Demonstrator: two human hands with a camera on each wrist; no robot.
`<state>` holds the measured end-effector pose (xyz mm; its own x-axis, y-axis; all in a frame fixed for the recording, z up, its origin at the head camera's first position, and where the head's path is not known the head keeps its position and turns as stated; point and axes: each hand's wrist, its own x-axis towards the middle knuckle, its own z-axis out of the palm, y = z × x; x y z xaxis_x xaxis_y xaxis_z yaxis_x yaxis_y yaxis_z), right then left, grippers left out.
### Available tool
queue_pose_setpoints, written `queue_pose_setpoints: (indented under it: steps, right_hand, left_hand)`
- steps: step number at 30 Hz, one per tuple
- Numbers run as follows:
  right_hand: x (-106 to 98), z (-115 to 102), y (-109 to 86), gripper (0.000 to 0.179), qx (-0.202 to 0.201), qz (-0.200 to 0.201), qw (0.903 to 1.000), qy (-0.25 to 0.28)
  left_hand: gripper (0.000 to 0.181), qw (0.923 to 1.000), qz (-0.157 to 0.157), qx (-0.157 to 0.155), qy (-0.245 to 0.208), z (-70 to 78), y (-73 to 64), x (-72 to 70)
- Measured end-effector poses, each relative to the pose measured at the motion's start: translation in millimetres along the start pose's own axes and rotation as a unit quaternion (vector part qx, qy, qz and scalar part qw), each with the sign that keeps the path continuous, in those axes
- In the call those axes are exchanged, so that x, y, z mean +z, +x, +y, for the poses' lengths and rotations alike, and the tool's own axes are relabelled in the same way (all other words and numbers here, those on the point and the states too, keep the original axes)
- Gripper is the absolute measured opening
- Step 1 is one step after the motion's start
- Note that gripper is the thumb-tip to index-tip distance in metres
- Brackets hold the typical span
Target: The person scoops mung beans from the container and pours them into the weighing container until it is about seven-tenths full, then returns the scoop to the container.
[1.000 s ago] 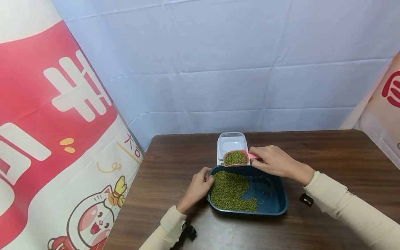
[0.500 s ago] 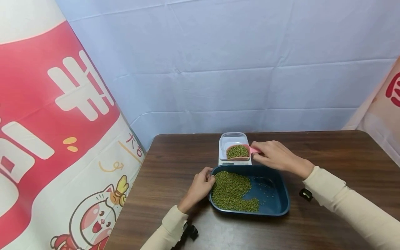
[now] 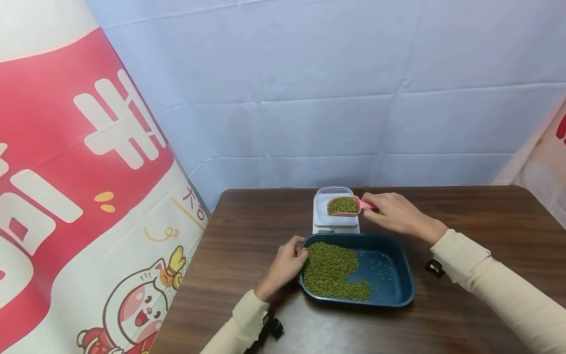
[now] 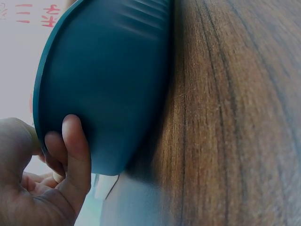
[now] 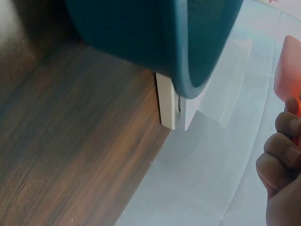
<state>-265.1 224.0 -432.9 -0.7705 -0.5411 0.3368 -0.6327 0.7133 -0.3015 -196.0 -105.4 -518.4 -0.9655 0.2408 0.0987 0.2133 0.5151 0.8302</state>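
My right hand (image 3: 395,212) grips the handle of a pink scoop (image 3: 359,205) heaped with green mung beans (image 3: 343,205). In the head view the scoop is held level over a clear plastic container (image 3: 322,195), which sits on a white kitchen scale (image 3: 336,229). Curled fingers and the scoop's pink side (image 5: 288,70) show at the right of the right wrist view. My left hand (image 3: 285,263) pinches the left rim of a dark blue basin (image 3: 398,290). Mung beans (image 3: 331,273) lie mostly in the basin's left half. From the left wrist, the basin's outer wall (image 4: 103,84) fills the upper part.
Everything stands on a brown wooden table (image 3: 247,221), whose back edge meets a pale blue cloth (image 3: 309,123). A printed red and white banner (image 3: 110,211) hangs at the left. The basin's back rim is close in front of the scale.
The right hand has carried the full scoop away from the basin's back edge, back over the container. My left hand keeps its hold on the rim. The head view has shifted slightly.
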Motion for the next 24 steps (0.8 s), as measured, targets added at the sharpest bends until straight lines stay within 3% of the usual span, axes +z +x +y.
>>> queue_pose_setpoints:
  steps: [8, 24]
  right_hand:
    - [3, 9, 7.5, 0.004, 0.012, 0.01, 0.9997, -0.017]
    - [4, 22, 21.7, 0.008, 0.061, -0.027, 0.9977, -0.011]
  left_hand:
    - [0.024, 0.9999, 0.002, -0.003, 0.011, 0.4, 0.5, 1.4]
    - [0.03, 1.0, -0.006, -0.001, 0.005, 3.8, 1.0, -2.1]
